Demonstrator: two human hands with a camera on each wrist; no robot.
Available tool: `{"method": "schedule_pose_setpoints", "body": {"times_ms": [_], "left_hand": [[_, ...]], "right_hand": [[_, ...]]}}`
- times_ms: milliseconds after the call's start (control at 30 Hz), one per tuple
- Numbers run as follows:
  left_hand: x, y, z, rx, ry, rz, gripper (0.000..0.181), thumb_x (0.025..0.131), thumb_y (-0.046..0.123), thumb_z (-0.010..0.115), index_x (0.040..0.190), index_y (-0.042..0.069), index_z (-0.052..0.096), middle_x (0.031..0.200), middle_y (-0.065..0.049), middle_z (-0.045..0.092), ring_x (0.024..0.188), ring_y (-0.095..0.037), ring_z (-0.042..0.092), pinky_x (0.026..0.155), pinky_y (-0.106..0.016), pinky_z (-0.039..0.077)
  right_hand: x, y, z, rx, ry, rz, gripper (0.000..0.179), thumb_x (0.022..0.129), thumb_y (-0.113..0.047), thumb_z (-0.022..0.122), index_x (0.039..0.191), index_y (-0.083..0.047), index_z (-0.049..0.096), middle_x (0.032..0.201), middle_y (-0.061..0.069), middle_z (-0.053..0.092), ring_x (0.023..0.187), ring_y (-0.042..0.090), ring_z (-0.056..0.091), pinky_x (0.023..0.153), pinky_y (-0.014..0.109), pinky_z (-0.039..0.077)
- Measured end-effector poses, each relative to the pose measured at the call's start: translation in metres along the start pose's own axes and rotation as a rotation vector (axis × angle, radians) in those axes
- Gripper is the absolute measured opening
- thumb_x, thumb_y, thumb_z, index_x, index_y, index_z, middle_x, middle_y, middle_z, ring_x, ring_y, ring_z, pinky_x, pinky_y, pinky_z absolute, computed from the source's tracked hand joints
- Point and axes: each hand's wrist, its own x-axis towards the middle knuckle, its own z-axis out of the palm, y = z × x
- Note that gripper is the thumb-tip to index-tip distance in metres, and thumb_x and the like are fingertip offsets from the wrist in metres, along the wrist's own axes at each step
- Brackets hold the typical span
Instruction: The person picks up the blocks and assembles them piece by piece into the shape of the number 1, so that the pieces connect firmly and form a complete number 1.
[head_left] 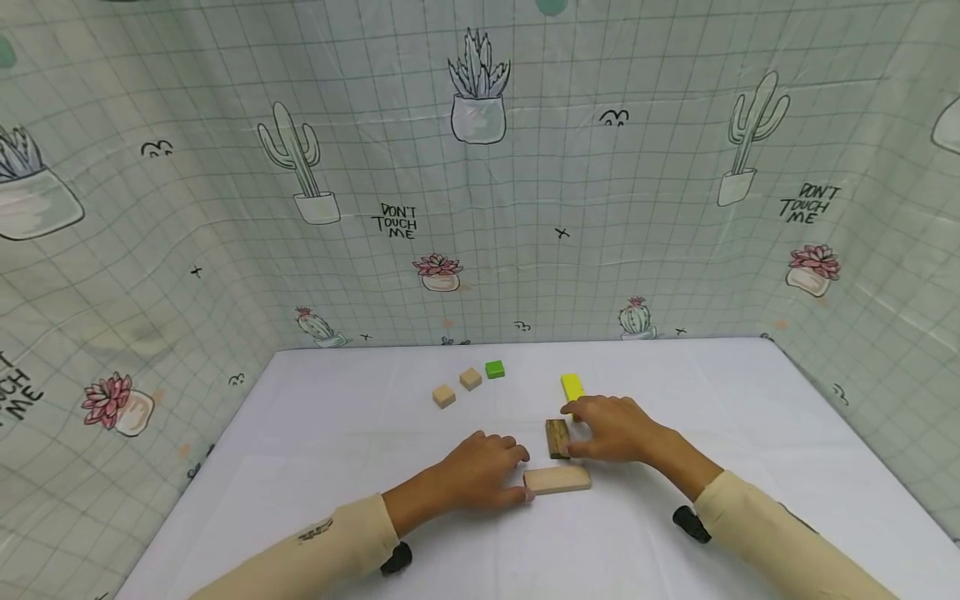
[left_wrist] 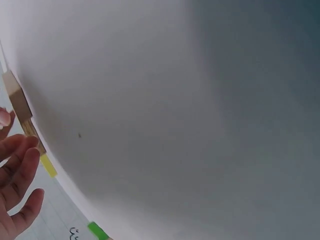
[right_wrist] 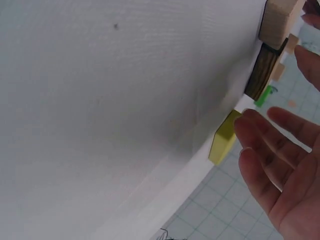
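Observation:
A pale wooden block (head_left: 557, 480), rounded at its right end, lies crosswise on the white table. My left hand (head_left: 483, 473) is at its left end, thumb tip close by the corner and the other fingers loosely bent, gripping nothing. Just behind it lies a dark-grained wooden block (head_left: 557, 439), pointing away from me. My right hand (head_left: 615, 427) hovers on the right of that dark block with thumb and fingers spread. Its fingertips partly cover the yellow block (head_left: 572, 385) in the head view; in the right wrist view the fingers (right_wrist: 260, 175) hold nothing.
Farther back on the white table (head_left: 360, 467) are two small pale wooden cubes, the nearer cube (head_left: 444, 396) and the farther cube (head_left: 471, 378), beside a green block (head_left: 495, 369). A patterned cloth (head_left: 525, 183) rises behind the table.

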Motion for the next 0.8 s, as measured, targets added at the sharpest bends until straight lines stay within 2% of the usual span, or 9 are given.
{"method": "schedule_pose_setpoints", "body": {"times_ms": [233,433,600,800], "left_hand": [[0.005,0.007,0.001,0.034,-0.018,0.001,0.049,0.092,0.055,0.066,0.121,0.016,0.069,0.108,0.004,0.07,0.088,-0.006,0.062,0.07,-0.023,0.042],[0.008,0.009,0.003,0.075,-0.016,0.011,0.047,0.091,0.055,0.067,0.117,0.016,0.071,0.096,0.007,0.067,0.077,-0.004,0.054,0.065,-0.022,0.038],[0.01,0.011,0.006,0.119,-0.007,0.031,0.042,0.091,0.053,0.068,0.114,0.018,0.071,0.093,0.008,0.065,0.074,-0.003,0.052,0.064,-0.022,0.036],[0.011,0.014,0.008,0.124,-0.002,0.008,0.037,0.091,0.048,0.071,0.112,0.018,0.073,0.092,0.008,0.065,0.074,-0.003,0.052,0.063,-0.022,0.036]], "right_hand": [[0.003,-0.001,0.005,-0.009,-0.026,0.007,0.059,0.081,-0.047,0.079,0.125,-0.009,0.067,0.112,0.002,0.07,0.095,0.017,0.063,0.076,0.045,0.05],[0.005,-0.001,0.009,-0.033,-0.019,-0.012,0.058,0.08,-0.049,0.079,0.122,-0.01,0.068,0.114,0.003,0.07,0.09,0.014,0.059,0.072,0.041,0.049],[0.005,-0.002,0.01,-0.027,-0.009,-0.023,0.057,0.08,-0.049,0.08,0.12,-0.01,0.069,0.115,0.003,0.07,0.091,0.016,0.061,0.072,0.041,0.049],[0.005,-0.003,0.012,-0.038,0.001,-0.029,0.056,0.079,-0.049,0.081,0.119,-0.011,0.069,0.114,0.003,0.07,0.089,0.015,0.061,0.07,0.04,0.049]]}}
